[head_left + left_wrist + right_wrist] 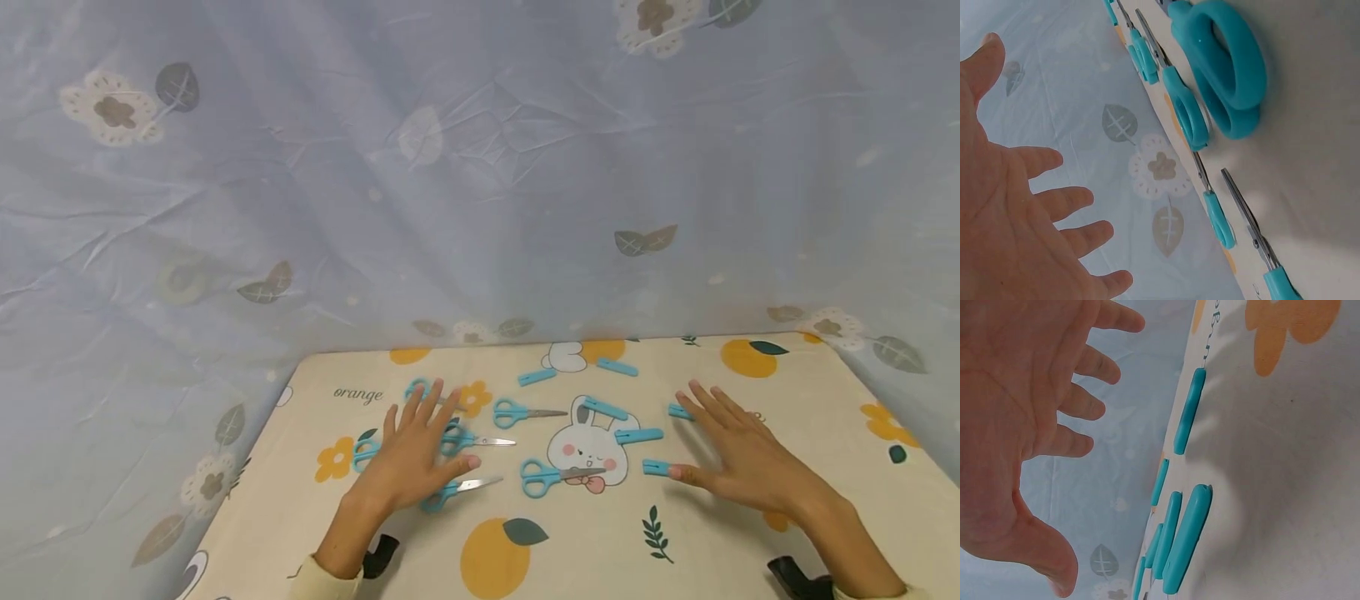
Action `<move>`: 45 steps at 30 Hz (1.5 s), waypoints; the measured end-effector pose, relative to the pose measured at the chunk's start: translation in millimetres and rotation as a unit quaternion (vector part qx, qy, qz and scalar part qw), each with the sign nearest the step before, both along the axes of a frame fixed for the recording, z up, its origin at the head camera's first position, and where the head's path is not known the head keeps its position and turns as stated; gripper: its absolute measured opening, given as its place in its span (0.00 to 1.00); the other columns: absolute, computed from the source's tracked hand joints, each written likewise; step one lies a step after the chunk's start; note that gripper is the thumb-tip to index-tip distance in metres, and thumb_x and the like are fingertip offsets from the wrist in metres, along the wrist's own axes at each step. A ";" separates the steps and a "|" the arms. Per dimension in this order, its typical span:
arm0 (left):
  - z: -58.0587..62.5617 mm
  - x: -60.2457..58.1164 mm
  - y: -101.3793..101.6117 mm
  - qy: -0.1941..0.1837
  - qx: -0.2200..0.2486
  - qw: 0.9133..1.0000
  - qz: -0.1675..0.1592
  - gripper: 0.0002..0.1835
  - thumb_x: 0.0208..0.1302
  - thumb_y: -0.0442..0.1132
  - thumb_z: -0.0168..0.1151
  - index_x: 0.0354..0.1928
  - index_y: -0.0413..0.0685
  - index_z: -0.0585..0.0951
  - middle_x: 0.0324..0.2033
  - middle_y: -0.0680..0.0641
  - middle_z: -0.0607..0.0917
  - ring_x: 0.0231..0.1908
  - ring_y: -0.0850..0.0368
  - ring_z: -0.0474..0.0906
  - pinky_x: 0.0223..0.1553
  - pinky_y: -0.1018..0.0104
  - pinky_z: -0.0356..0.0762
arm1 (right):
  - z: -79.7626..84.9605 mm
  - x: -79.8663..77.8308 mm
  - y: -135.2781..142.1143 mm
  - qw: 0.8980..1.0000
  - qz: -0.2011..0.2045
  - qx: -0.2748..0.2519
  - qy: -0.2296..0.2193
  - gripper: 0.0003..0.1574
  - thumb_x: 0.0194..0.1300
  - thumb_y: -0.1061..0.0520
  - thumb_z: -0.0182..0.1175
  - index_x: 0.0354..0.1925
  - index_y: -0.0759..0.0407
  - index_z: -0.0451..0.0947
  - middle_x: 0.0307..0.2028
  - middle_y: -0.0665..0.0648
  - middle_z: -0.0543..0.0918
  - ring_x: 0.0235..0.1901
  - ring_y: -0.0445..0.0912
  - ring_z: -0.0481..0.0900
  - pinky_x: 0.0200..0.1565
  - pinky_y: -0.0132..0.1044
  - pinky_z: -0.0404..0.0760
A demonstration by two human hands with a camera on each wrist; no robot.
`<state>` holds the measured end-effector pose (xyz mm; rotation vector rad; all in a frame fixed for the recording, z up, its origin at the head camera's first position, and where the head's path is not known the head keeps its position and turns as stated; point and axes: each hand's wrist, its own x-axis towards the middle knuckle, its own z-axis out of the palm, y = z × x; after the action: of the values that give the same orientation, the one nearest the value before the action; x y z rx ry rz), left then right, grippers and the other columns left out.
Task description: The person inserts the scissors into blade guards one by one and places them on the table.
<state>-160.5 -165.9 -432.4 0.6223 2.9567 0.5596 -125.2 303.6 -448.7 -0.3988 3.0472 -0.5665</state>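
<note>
My left hand (412, 458) hovers palm down with fingers spread, above several small scissors with light blue handles. One pair of scissors (543, 477) lies just right of that hand, blades pointing right, and another pair of scissors (512, 413) lies farther back. The left wrist view shows large scissors handles (1235, 69) close below the palm, nothing in its grasp. Over on the right, my right hand (742, 458) is likewise spread, raised over the table. Near its thumb lies a blue blade cover (656, 467); in the right wrist view a blue cover (1189, 540) shows beneath the empty palm.
More blue covers (639, 435) lie in the middle and toward the back of the table. The cream tablecloth (585, 550) is printed with oranges, flowers and a rabbit. A pale blue patterned curtain (480, 208) hangs behind the table and along its sides.
</note>
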 end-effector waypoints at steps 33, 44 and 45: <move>2.5 -8.0 63.7 0.020 0.015 0.997 -0.074 0.53 0.70 0.72 0.62 0.87 0.58 0.54 0.87 0.44 0.48 0.86 0.34 0.42 0.80 0.21 0.41 | 4.9 3.8 -7.5 1.000 0.019 0.001 0.013 0.69 0.63 0.23 0.69 0.85 0.58 0.56 0.86 0.66 0.52 0.82 0.73 0.51 0.75 0.79 0.55; -3.5 -9.3 65.4 -0.006 0.026 0.996 -0.083 0.53 0.71 0.70 0.64 0.87 0.57 0.54 0.88 0.44 0.47 0.86 0.33 0.41 0.80 0.22 0.44 | 4.3 2.5 -12.1 1.000 0.018 -0.008 -0.004 0.69 0.62 0.22 0.69 0.83 0.59 0.59 0.85 0.67 0.55 0.81 0.74 0.54 0.75 0.79 0.57; -4.8 -9.6 66.0 -0.007 0.025 0.996 -0.087 0.53 0.71 0.70 0.64 0.87 0.56 0.54 0.88 0.45 0.47 0.86 0.33 0.41 0.80 0.22 0.46 | 3.7 2.8 -12.1 1.000 0.018 -0.010 -0.005 0.69 0.62 0.22 0.69 0.83 0.59 0.60 0.85 0.67 0.55 0.81 0.74 0.54 0.75 0.78 0.58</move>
<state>-170.1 -99.8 -437.2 0.8679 2.8455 0.6199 -122.4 291.6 -444.9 -0.4499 3.0196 -0.5968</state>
